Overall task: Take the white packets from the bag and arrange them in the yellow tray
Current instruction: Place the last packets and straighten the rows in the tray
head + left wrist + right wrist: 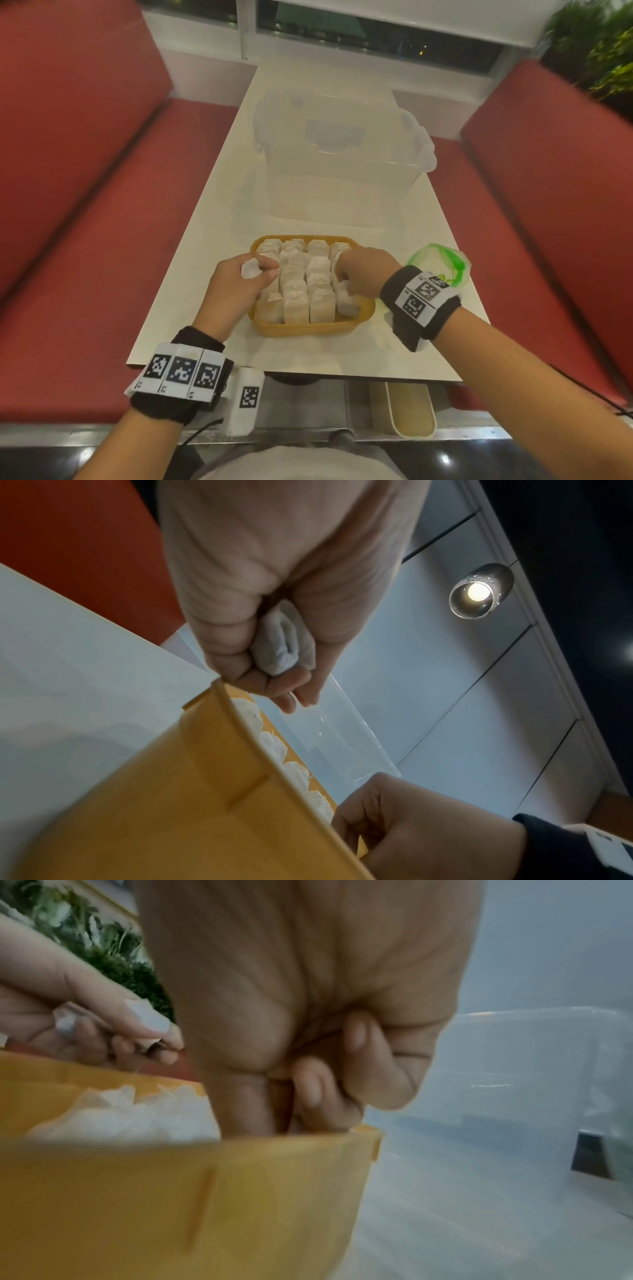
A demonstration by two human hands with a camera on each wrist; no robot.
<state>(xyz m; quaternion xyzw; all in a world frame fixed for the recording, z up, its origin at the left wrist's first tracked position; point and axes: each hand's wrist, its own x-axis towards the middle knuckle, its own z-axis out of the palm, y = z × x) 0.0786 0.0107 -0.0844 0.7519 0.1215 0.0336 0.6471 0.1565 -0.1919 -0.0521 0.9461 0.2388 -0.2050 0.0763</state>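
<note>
Tray [310, 329]: yellow plastic, rounded corners, packed with rows of soft white packets [294, 284] standing upright.
Left hand [236, 287]: over the tray's left rim, fingers curled round a crumpled white packet [282, 645].
Right hand [364, 270]: curled, fingertips down among the tray's right-hand packets; its grasp was hidden.
Bag [442, 262]: thin green-and-clear plastic, right of the tray.

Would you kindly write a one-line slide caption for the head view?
Left hand holds a white packet while right hand reaches among packets filling the yellow tray.
</note>
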